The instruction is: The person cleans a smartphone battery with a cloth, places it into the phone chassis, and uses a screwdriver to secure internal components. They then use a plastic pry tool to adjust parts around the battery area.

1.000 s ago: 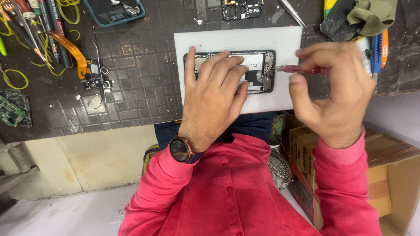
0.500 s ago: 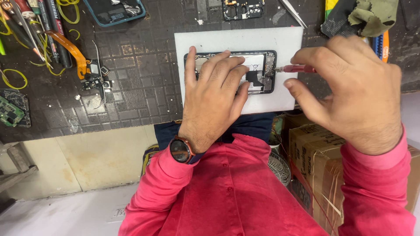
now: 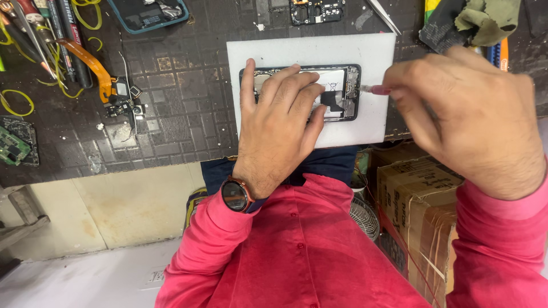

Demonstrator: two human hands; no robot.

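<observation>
Pink cotton sleeves frame the nearest part of the view, with a round black wristwatch with an orange rim (image 3: 236, 194) on my left wrist. To the near right, below the bench edge, sits a brown cardboard box (image 3: 419, 197). My left hand (image 3: 278, 128) lies flat, fingers (image 3: 297, 91) spread and pressing on the opened black smartphone (image 3: 341, 91), which lies lengthwise on a white rectangular foam pad (image 3: 348, 51) on the dark tiled bench (image 3: 171, 120). My right hand (image 3: 468, 117) hangs just right of the pad, its fingers pinched shut around a thin red-handled tool (image 3: 378, 89) whose tip is at the phone's right end. Farther left lie an orange flex cable (image 3: 91, 63) and yellow rubber bands (image 3: 17, 102). At the far edge are a teal-framed phone part (image 3: 148, 14) and a crumpled olive cloth (image 3: 488, 20).
</observation>
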